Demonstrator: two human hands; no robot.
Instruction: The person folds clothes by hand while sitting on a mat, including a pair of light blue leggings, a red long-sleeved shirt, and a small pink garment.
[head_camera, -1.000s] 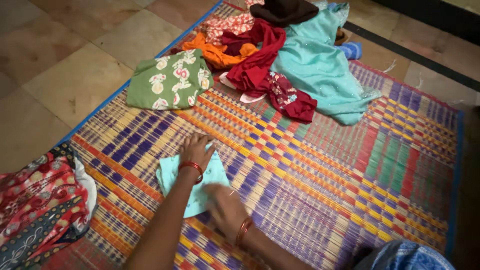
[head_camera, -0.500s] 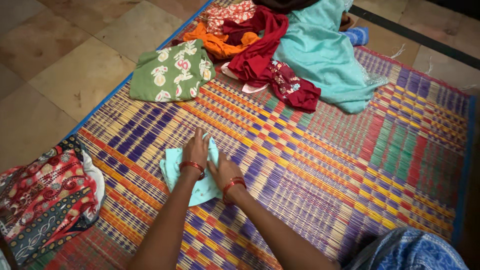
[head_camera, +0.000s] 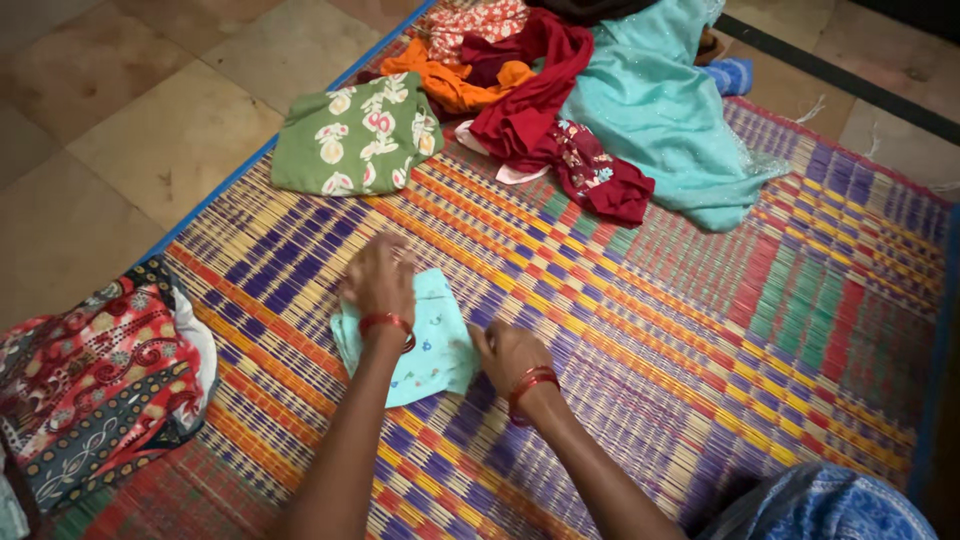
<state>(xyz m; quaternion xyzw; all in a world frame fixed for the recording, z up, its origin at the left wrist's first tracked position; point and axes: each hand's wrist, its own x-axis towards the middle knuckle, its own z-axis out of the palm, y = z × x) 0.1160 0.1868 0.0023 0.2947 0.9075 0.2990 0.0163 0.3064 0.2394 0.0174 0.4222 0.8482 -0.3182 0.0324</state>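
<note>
We press our left hand (head_camera: 380, 283) flat on the small mint cloth (head_camera: 432, 342), while our right hand (head_camera: 508, 352) pinches its near edge. It lies half folded on the woven mat (head_camera: 700, 330); beyond our hands, a heap of clothes (head_camera: 560, 100) remains unfolded.

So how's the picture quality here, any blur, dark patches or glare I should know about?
Head view: the left hand is motion-blurred, the right hand slightly soft, both on the light green cloth. Light is dim and warm, with the right edge and corners of the woven mat falling into shadow. No glare; the clothes pile stays reasonably sharp.
</note>
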